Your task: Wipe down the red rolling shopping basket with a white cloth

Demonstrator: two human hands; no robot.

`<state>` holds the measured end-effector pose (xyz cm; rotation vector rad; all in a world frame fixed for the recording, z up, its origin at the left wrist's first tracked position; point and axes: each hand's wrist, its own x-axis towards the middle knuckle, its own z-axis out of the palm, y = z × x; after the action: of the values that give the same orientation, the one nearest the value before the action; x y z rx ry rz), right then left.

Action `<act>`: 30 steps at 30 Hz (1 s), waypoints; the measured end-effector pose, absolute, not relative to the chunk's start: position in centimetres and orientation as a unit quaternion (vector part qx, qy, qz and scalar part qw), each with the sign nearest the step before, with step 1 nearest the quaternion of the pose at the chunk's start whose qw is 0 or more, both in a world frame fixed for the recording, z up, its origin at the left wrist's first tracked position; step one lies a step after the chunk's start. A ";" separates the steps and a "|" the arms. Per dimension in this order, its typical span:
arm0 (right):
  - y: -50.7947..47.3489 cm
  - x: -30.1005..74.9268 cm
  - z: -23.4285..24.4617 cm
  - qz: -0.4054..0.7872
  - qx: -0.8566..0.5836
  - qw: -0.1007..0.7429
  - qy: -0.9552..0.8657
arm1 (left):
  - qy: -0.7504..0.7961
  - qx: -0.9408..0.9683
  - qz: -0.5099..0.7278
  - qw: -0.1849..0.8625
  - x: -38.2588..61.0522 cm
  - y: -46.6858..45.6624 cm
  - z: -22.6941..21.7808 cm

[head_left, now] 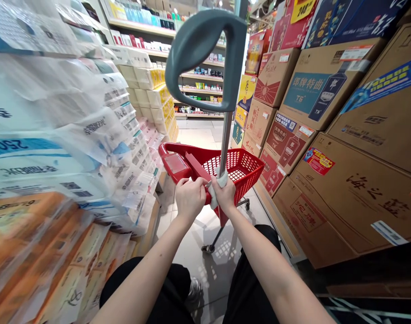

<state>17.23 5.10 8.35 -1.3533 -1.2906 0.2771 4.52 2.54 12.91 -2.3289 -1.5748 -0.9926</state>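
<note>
A red plastic shopping cart [252, 172] with a lattice basket stands in front of me on castors. My left hand [190, 197] is closed around the cart's red handle bar, near its right end. Just beside it, my right hand [225, 191] presses a crumpled white cloth [222, 177] against the bar and the foot of a metal pole [227, 135]. That pole rises upright past the cart and carries a big grey loop-shaped grip [205, 104]. My right fingertips are partly hidden by the cloth.
Plastic-wrapped tissue packs [91, 130] are piled high on the left, with orange packs [33, 225] lower down. Cardboard liquor cartons [313, 85] line the right side. Between them runs a narrow tiled aisle [195, 135] toward stocked shelves [198, 76]. My legs flank the cart's rear.
</note>
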 end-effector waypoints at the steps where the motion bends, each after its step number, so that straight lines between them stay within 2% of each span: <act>1: 5.1 17.4 8.3 0.123 -0.579 0.587 -0.552 | -0.526 -0.779 -0.331 0.079 4.7 2.3 12.9; 12: 4.9 20.0 9.0 0.224 -0.503 0.592 -0.589 | -0.469 -0.822 -0.319 0.050 5.3 0.1 13.9; 18: 5.0 20.1 9.0 0.342 -0.446 0.605 -0.563 | -0.445 -0.833 -0.328 0.026 2.5 3.0 14.5; 30: 6.7 21.6 8.9 0.474 -0.339 0.596 -0.552 | -0.477 -0.842 -0.214 0.131 -0.9 8.1 14.6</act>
<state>21.58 6.70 8.93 -0.7873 -1.2827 1.1018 -0.93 8.09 14.64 -2.4456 -1.3851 -0.6218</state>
